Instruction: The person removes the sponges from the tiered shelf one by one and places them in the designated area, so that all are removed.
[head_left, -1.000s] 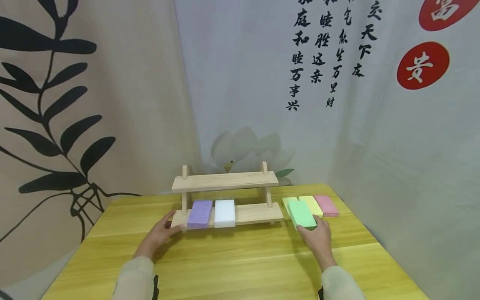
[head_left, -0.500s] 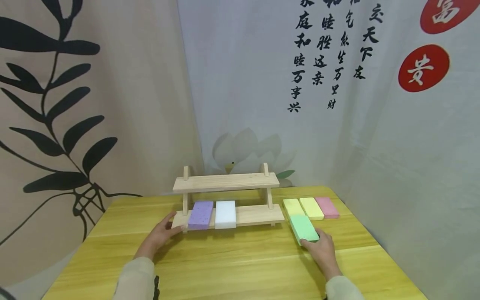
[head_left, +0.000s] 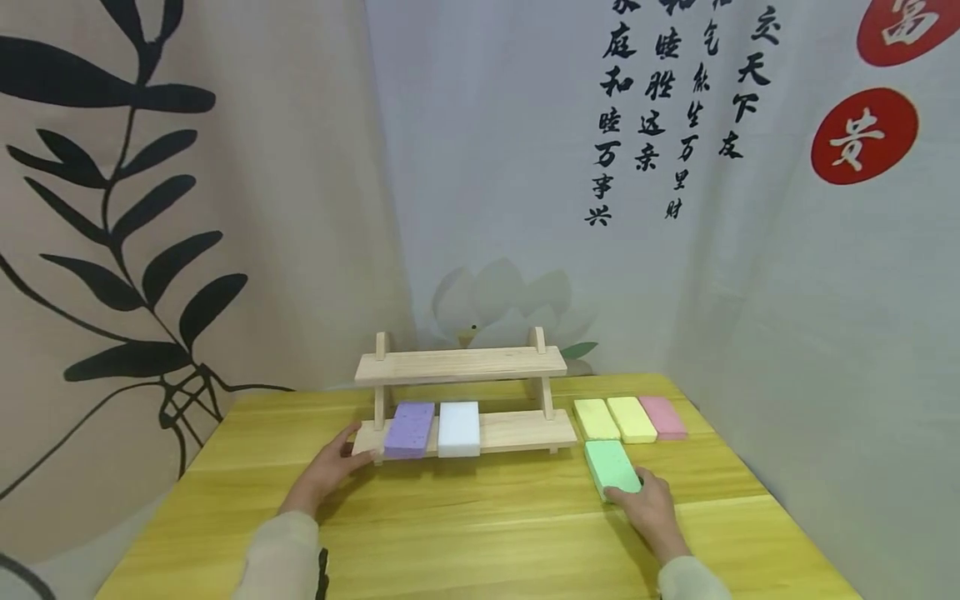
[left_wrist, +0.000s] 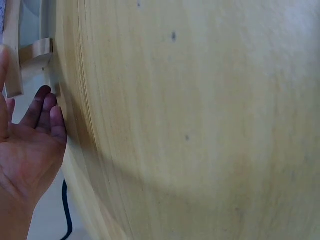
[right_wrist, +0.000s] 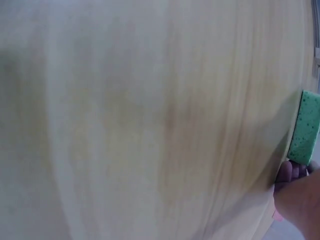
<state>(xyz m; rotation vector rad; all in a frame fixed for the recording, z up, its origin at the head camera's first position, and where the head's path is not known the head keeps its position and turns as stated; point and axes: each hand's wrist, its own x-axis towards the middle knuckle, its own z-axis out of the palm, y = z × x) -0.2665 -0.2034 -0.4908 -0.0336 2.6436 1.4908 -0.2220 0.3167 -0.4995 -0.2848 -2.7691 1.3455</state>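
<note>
A two-tier wooden shelf (head_left: 525, 429) stands on the table, with a purple sponge (head_left: 409, 430) and a white sponge (head_left: 459, 429) side by side on its lower board. At that board's left end, my left hand (head_left: 330, 471) holds the shelf, thumb at the front edge and fingers around the end; the left wrist view shows the hand (left_wrist: 32, 150) beside the board's end (left_wrist: 14, 75). Right of the shelf, my right hand (head_left: 651, 510) grips a green sponge (head_left: 612, 468) by its near right corner. Small holes dot this sponge (right_wrist: 304, 130) in the right wrist view.
Behind the green sponge, two yellow sponges, the left one (head_left: 597, 419) and the right one (head_left: 632, 419), lie beside a pink sponge (head_left: 663, 417). A printed curtain (head_left: 480, 167) hangs behind the table (head_left: 465, 533). The shelf's upper board (head_left: 461, 364) bears nothing.
The right hand has drawn the green sponge toward the body, off the left yellow sponge and in front of it. The left hand stays at the shelf. The head view has shifted slightly.
</note>
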